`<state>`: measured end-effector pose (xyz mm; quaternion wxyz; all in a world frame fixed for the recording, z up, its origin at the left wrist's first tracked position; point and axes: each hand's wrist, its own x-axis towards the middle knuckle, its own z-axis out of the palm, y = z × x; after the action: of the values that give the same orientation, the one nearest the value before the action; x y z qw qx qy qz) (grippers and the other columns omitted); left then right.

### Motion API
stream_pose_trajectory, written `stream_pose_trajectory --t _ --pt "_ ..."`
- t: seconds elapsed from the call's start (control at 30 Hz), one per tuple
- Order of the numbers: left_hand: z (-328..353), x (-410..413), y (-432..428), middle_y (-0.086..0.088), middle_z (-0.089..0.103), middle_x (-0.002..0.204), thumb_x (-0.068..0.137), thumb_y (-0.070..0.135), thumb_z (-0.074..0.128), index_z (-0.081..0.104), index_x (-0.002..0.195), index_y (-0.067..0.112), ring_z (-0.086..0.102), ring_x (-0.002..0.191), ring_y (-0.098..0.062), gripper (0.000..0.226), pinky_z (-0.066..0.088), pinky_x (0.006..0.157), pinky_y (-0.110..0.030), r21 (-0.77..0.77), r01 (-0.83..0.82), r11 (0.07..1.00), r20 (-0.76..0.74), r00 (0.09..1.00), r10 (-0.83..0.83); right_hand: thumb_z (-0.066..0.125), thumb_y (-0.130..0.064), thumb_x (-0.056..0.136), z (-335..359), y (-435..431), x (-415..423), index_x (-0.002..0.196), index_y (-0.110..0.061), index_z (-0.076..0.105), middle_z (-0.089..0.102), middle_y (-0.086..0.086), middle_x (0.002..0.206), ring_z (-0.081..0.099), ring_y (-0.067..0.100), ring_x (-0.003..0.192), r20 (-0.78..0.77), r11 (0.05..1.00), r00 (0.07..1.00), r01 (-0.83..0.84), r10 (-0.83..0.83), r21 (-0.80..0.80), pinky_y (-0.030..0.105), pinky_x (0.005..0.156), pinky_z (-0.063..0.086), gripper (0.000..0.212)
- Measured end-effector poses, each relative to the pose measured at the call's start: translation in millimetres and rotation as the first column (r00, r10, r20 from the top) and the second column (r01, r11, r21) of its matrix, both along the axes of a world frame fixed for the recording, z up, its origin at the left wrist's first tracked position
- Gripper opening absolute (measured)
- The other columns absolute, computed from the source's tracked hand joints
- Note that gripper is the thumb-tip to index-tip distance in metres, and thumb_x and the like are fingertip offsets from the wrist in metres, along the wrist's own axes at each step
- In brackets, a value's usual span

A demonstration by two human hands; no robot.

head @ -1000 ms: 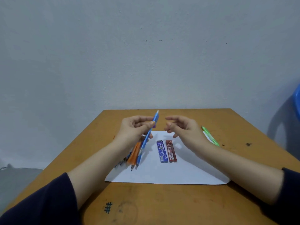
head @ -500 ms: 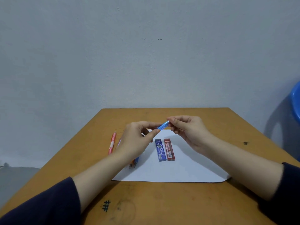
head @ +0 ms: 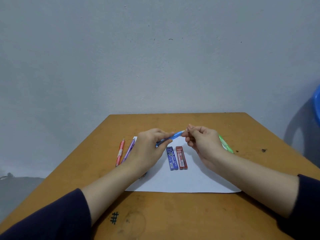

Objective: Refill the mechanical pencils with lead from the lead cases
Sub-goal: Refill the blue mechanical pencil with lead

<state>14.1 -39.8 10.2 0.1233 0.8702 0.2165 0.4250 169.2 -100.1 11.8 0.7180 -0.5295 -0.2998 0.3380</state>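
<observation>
1. Left hand (head: 149,149) grips blue pencil (head: 173,137) above table (head: 173,213) centre; formerly upright, now laid across.
2. Right hand (head: 202,142), previously apart, now pinches its cap end.
3. Judgement: cap removal starting; cases (head: 172,158) untouched.

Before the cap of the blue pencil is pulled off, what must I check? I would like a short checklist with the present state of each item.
1. The left hand holds the blue pencil by its barrel: ok.
2. The right hand pinches the pencil's top end: ok.
3. The blue lead case and red lead case lie on the paper, near the hands: ok.
4. Lead cases are open: cannot tell.
5. Cap is already loose: cannot tell.
</observation>
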Motion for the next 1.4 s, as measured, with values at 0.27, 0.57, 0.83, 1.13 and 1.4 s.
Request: stream_pose_trajectory --t 0.27,0.57,0.83,1.13,1.4 --pt "1.5 -4.0 5.4 0.005 0.070 0.095 0.086 0.011 0.069 0.072 0.110 0.017 0.055 0.073 0.010 0.025 0.036 0.064 0.000 -0.076 -0.034 0.997 -0.042 0.999 0.031 0.065 -0.018 0.089 2.0 -3.1 22.6 0.078 -0.013 0.070 0.060 -0.006 0.064 0.049 0.004 0.058 0.728 0.917 0.649 0.115 0.222 -0.382 0.009 0.047 0.034 0.013" --pt "2.1 -5.3 12.2 0.010 0.067 0.088 0.086 0.015 0.069 0.071 0.110 0.023 0.053 0.067 -0.002 0.025 0.039 0.061 -0.007 -0.176 -0.073 0.982 -0.097 0.994 0.056 0.069 -0.012 0.083 -0.7 -3.2 18.8 0.097 -0.014 0.074 0.068 0.001 0.086 0.054 0.009 0.077 0.872 0.900 0.401 0.207 0.279 -0.383 0.015 0.061 0.034 0.015" --pt "4.4 -6.5 9.5 0.008 0.069 0.098 0.089 0.019 0.066 0.069 0.114 0.024 0.054 0.072 -0.001 0.026 0.040 0.062 -0.005 -0.166 -0.071 0.984 -0.176 0.984 0.042 0.065 -0.018 0.084 6.5 -5.4 17.0 0.110 -0.017 0.069 0.063 -0.013 0.077 0.052 0.003 0.063 0.837 0.951 0.513 0.112 0.193 -0.289 0.005 0.053 0.037 0.026" --pt "2.9 -5.9 9.9 0.012 0.067 0.091 0.088 0.018 0.067 0.071 0.112 0.024 0.054 0.070 0.005 0.025 0.038 0.061 -0.006 -0.173 -0.032 0.984 -0.141 0.990 0.007 0.069 -0.013 0.085 11.8 -8.3 11.9 0.089 -0.015 0.075 0.068 -0.003 0.076 0.056 0.006 0.069 0.733 0.984 0.673 0.043 0.098 -0.171 0.005 0.055 0.038 0.008" --pt "3.3 -5.9 8.9 0.017 0.064 0.086 0.089 0.019 0.067 0.071 0.112 0.026 0.057 0.070 -0.001 0.025 0.038 0.060 -0.006 -0.176 -0.029 0.984 -0.140 0.990 0.005 0.075 -0.011 0.079 9.3 -6.0 15.7 0.068 -0.024 0.070 0.065 -0.007 0.064 0.055 0.005 0.062 0.634 0.991 0.773 0.060 0.032 -0.124 0.016 0.059 0.042 0.018"
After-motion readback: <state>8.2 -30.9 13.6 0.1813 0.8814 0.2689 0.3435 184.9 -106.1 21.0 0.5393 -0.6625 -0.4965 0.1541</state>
